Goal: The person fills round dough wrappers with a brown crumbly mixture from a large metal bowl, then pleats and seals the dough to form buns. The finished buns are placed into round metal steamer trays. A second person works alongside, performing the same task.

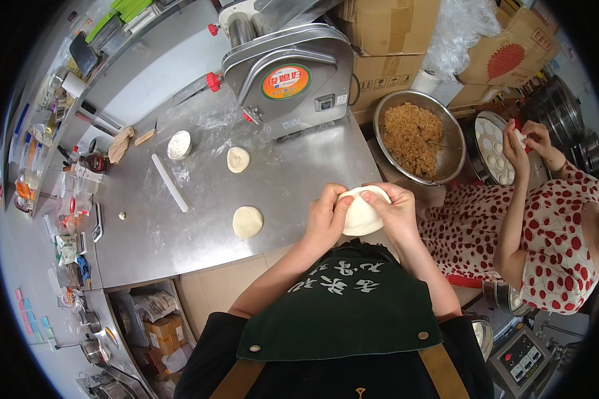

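Both my left hand (329, 214) and my right hand (393, 209) grip a flat round of pale dough (363, 214), thumbs on its near face, just off the front edge of the steel table (204, 244). On the table, left of my hands, lie a plain dough disc (247, 222) and, farther back, a dough round with an uneven middle (238, 160). A white rolling pin (169, 183) rests beyond them, near a small bowl of flour (179, 145). A scrap of dough (122, 216) lies at the left.
A steel dough machine (289, 75) stands at the back. Right of it are cardboard boxes (387, 75) and a steel bowl of brown rice-like filling (413, 139). Close on the right, a co-worker (549, 239) handles dough beside a round tray of dough pieces (491, 149). Crowded shelves line the left.
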Demonstrator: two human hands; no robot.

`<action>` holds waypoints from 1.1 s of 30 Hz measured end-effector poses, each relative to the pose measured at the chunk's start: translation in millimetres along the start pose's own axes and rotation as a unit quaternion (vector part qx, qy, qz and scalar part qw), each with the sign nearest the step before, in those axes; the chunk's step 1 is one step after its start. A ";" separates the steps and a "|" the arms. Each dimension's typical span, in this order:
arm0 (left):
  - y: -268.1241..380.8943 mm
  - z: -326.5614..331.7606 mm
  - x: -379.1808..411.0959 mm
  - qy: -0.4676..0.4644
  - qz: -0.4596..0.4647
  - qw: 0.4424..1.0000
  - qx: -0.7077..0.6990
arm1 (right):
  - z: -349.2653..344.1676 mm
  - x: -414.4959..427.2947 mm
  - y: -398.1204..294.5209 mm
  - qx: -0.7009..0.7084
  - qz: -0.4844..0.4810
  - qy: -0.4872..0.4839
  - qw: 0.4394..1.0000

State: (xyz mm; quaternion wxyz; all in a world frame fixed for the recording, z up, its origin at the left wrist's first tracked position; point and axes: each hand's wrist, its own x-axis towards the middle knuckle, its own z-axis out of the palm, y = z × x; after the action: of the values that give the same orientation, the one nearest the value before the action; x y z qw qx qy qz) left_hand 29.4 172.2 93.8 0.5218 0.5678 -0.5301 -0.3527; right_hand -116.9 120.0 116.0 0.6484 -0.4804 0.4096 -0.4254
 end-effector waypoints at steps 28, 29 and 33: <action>1.3 9.6 -23.0 -0.108 -0.224 0.825 -0.508 | 8.8 -21.1 8.4 0.007 -0.041 0.007 0.999; 3.2 9.7 -22.9 -0.106 -0.229 0.826 -0.504 | 8.8 -23.5 8.3 0.005 -0.042 0.011 0.999; -0.7 8.6 -25.1 -0.092 -0.243 0.848 -0.462 | 5.1 -29.6 9.9 0.017 -0.006 0.008 1.000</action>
State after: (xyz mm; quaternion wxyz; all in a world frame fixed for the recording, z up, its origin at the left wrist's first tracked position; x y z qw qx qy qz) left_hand 16.6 194.6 87.5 0.5704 0.3370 -0.1971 -0.7226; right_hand -119.5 151.1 111.0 0.6506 -0.4687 0.4046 -0.4397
